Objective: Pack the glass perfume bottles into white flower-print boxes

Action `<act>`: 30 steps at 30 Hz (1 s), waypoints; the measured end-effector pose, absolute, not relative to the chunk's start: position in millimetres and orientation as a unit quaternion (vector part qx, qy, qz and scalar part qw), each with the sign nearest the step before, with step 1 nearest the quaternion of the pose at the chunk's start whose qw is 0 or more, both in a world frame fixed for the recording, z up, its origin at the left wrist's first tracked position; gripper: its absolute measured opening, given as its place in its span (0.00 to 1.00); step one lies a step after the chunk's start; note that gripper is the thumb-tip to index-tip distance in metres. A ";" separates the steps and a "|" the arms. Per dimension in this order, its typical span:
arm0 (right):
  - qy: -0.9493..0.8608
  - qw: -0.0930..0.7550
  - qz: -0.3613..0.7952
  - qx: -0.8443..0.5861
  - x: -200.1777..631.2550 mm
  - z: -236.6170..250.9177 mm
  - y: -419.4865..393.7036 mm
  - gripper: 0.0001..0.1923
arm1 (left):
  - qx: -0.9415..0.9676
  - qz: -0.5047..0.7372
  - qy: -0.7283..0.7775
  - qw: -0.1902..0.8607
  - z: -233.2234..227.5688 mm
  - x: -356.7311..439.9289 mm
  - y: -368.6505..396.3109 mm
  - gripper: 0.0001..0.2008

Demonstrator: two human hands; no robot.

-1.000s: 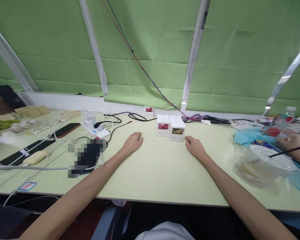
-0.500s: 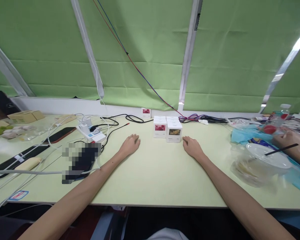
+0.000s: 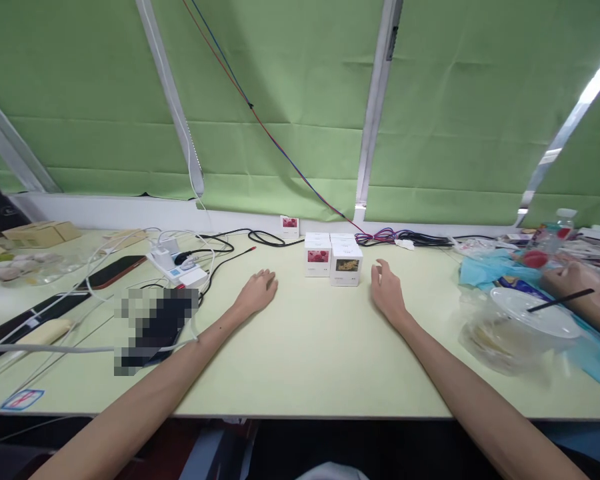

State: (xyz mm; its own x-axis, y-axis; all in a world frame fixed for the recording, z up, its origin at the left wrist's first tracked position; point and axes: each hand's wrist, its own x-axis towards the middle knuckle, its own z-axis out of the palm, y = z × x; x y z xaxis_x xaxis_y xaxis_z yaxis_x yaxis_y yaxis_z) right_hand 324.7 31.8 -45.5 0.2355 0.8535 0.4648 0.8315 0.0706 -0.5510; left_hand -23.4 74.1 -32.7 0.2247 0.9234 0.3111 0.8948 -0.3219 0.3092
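Several small white boxes point(image 3: 333, 257) with picture labels stand grouped at the middle of the pale green table point(image 3: 300, 360). One more small white box point(image 3: 289, 226) stands alone behind them by the wall. My left hand point(image 3: 257, 291) rests palm down on the table, left of the group, holding nothing. My right hand point(image 3: 387, 291) is just right of the boxes, raised on its edge with fingers apart, close to the nearest box but not touching it.
A white power strip point(image 3: 180, 267) with cables, a phone point(image 3: 113, 271) and a dark blurred object point(image 3: 155, 320) lie at the left. At the right are a clear plastic bowl point(image 3: 523, 327), blue bags point(image 3: 485, 272) and another person's hand point(image 3: 575, 280). Green blinds point(image 3: 290, 100) hang behind.
My right hand has lifted from flat on the table onto its edge, nearer the boxes. The left hand stays put. The view has drifted slightly.
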 end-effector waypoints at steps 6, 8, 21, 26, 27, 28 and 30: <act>-0.549 0.579 0.041 -0.601 280.7 -36.4 23.0 0.46 | 0.783 0.271 0.559 0.030 -31.7 -14.4 58.9 0.18; -0.539 0.561 0.060 -0.625 266.0 -36.0 23.4 0.56 | 0.790 0.288 0.540 0.029 -30.3 -5.4 48.4 0.17; -0.516 0.537 0.104 -0.659 242.9 -39.2 45.4 0.47 | 0.841 0.320 0.432 0.065 -25.1 20.9 17.7 0.10; -0.498 0.545 0.106 -0.666 242.4 -34.9 39.5 0.47 | 0.838 0.327 0.431 0.068 -25.5 18.9 20.0 0.11; -0.492 0.550 0.107 -0.666 242.4 -34.4 38.2 0.47 | 0.838 0.328 0.430 0.072 -25.9 19.1 20.3 0.11; -0.488 0.554 0.107 -0.666 241.9 -34.2 36.6 0.47 | 0.836 0.330 0.431 0.077 -26.1 19.5 20.5 0.12; -0.484 0.561 0.105 -0.664 239.0 -34.6 32.6 0.47 | 0.833 0.337 0.430 0.093 -26.1 20.5 20.5 0.13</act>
State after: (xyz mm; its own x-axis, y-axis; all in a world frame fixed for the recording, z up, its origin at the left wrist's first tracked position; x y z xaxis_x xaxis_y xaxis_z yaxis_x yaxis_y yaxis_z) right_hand 239.0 32.6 -34.6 0.5103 0.7596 0.4032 0.5237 0.0974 -0.8463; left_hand 20.5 20.5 -26.1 0.4036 0.7784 0.4808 0.6528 -0.6132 0.4448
